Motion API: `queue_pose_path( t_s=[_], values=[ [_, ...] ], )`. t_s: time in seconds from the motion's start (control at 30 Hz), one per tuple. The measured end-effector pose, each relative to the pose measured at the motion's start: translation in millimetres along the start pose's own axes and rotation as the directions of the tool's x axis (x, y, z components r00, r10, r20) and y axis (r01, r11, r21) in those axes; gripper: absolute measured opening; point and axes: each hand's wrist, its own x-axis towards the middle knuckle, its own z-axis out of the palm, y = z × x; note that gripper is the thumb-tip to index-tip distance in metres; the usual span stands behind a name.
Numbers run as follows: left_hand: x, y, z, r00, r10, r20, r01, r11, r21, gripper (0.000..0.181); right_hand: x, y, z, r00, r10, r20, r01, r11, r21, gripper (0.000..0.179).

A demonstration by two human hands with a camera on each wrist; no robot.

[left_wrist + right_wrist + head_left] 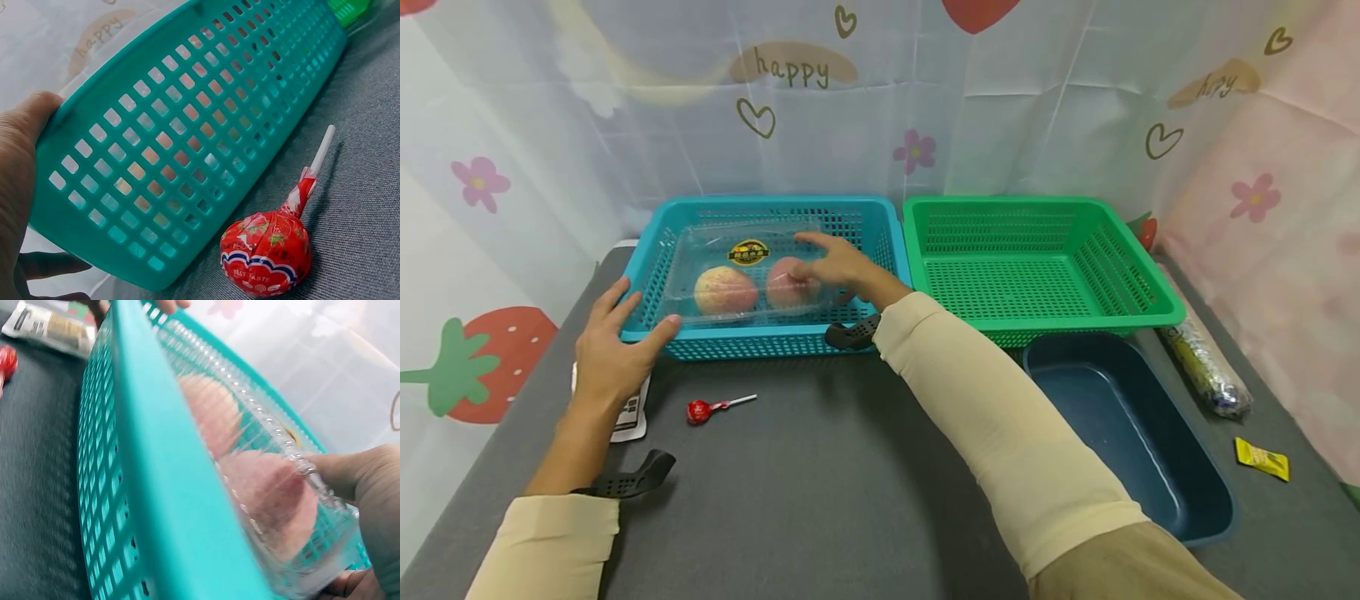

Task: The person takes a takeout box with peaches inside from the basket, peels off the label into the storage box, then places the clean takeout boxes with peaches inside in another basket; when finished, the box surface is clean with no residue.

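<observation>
A clear plastic fruit box [700,242] with a black-and-gold label lies inside the blue basket [775,342]. Two peaches [726,291] show through its lid. My right hand [842,267] grips the box's right end, thumb on the lid; in the right wrist view, fingers [353,586] show low at the end of the box. My left hand [613,346] holds the basket's front left corner, its thumb over the rim and the fingers spread along the left side. A red-wrapped lollipop [700,412] lies on the table in front of the basket.
Right of the blue basket stands a green basket [1007,287]. Nearer me is a dark blue tub [1120,417]. A long wrapped package [1210,367] and a yellow packet [1262,460] lie at the right. A white packet [632,417] is partly hidden by my left hand.
</observation>
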Motion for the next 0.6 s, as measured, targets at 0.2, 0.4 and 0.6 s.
queue_pose_path(
  t_s=[0.2, 0.4, 0.6],
  values=[
    [-0.8, -0.3, -0.1, 1.0, -0.004, 0.007, 0.004, 1.0, -0.006, 0.076, -7.7, -3.3, 0.5, 0.999, -0.026, -0.033, 0.03, 0.991, 0.13, 0.058],
    [-0.1, 0.2, 0.5, 1.0, -0.006, 0.004, 0.006, 1.0, -0.018, 0.075, -14.3, -6.8, -1.0, 0.998, -0.023, -0.06, 0.037, 0.971, 0.238, 0.055],
    [0.2, 2.8, 0.5, 1.0, 0.003, -0.008, -0.003, 1.0, -0.021, 0.076, -23.1, -9.7, -6.1, 0.995, -0.014, -0.101, 0.044, 0.953, 0.301, 0.054]
  ],
)
